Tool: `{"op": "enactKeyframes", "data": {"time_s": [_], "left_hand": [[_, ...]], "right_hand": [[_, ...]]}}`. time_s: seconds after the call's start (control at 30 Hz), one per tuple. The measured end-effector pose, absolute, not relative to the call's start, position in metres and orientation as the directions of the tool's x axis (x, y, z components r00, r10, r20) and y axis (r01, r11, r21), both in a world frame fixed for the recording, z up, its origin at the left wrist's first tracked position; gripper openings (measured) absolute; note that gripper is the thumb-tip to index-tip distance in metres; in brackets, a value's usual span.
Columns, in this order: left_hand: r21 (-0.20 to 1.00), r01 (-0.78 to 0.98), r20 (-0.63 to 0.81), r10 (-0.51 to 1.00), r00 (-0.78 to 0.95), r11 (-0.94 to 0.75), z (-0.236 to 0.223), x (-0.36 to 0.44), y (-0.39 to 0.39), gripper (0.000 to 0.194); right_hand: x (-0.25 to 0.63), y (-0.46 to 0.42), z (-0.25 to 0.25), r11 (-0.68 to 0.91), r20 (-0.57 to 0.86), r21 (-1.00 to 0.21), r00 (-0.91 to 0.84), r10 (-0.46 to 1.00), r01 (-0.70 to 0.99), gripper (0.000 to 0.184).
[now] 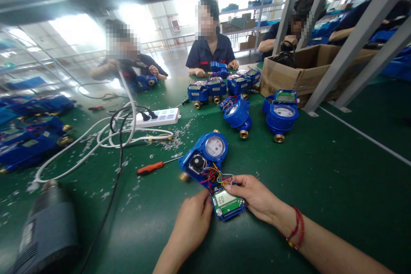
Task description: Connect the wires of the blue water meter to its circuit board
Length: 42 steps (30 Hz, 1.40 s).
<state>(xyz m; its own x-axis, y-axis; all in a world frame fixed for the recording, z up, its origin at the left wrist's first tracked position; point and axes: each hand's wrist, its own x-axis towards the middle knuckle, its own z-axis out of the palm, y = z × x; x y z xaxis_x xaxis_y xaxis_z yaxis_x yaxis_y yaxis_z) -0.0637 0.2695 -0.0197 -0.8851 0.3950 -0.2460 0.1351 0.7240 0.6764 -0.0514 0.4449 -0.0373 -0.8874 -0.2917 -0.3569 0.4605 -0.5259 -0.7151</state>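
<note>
Between my hands is a blue display module [228,203] with a green circuit board and a small lit screen. My left hand [194,218] grips its left edge, fingers closed. On the other side my right hand [252,197] pinches its upper right corner, near the wires; a red bracelet is on that wrist. Red, yellow and white wires [215,174] run from the module into an opened blue water meter [214,146] lying just beyond it. The meter has a round dial and an exposed black round part. An orange-handled screwdriver [150,168] lies left of the meter, its tip near the casing.
A heat gun [48,227] stands at the front left. A white power strip [157,117] with looping cables and plastic scraps lies behind. Several blue meters [282,113] sit further back; others are piled left. A cardboard box [289,72] and metal posts stand right. Co-workers [210,49] sit opposite.
</note>
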Motion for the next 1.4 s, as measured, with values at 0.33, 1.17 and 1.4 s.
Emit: {"op": "enactKeyframes", "data": {"time_s": [0.33, 1.17, 1.4], "left_hand": [[0.676, 0.145, -0.246, 0.406, -0.88, 0.723, -0.022, -0.0632, 0.2685, 0.023], [0.68, 0.148, -0.246, 0.414, -0.877, 0.718, -0.0209, -0.0634, 0.2692, 0.023], [0.681, 0.139, -0.25, 0.406, -0.879, 0.719, -0.0223, -0.0627, 0.2676, 0.022]], "right_hand": [[-0.0532, 0.4434, -0.0335, -0.513, -0.348, -0.73, -0.892, -0.288, 0.451, 0.026], [-0.0529, 0.4422, -0.0345, -0.528, -0.344, -0.728, -0.899, -0.272, 0.438, 0.024], [-0.0537, 0.4437, -0.0312, -0.507, -0.357, -0.727, -0.886, -0.297, 0.463, 0.03]]}}
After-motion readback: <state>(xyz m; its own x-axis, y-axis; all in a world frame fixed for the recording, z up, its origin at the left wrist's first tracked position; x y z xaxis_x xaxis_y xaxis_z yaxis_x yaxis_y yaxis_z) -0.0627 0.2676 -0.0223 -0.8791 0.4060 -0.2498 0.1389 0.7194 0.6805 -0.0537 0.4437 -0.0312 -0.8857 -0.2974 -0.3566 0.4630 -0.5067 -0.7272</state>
